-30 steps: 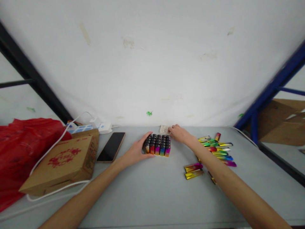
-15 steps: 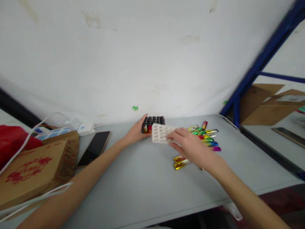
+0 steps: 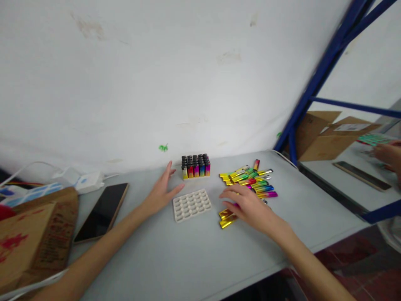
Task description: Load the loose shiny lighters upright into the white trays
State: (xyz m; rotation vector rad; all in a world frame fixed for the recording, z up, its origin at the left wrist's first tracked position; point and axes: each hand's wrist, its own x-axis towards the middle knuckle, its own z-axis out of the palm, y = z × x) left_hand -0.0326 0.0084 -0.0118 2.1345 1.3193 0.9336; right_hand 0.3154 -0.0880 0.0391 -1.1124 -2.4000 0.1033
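Note:
A block of upright lighters with black tops and shiny coloured bodies stands close to the wall. In front of it a white tray with rows of small hollows lies flat on the table. My left hand is open, fingers spread, just left of the block and the tray, and holds neither. Over the near left side of a loose pile of metallic coloured lighters is my right hand, fingers bent and apart. Gold lighters show below its thumb; its palm hides others.
A phone and a cardboard box lie at the left, with a white power strip and cables behind. Blue rack posts rise at the right. Beyond them are an open carton, another phone and another person's hand.
My right hand has let go of the white tray, now flat on the table, and moved over the loose lighters. My left hand has come off the lighter block and opened. The view has shifted right.

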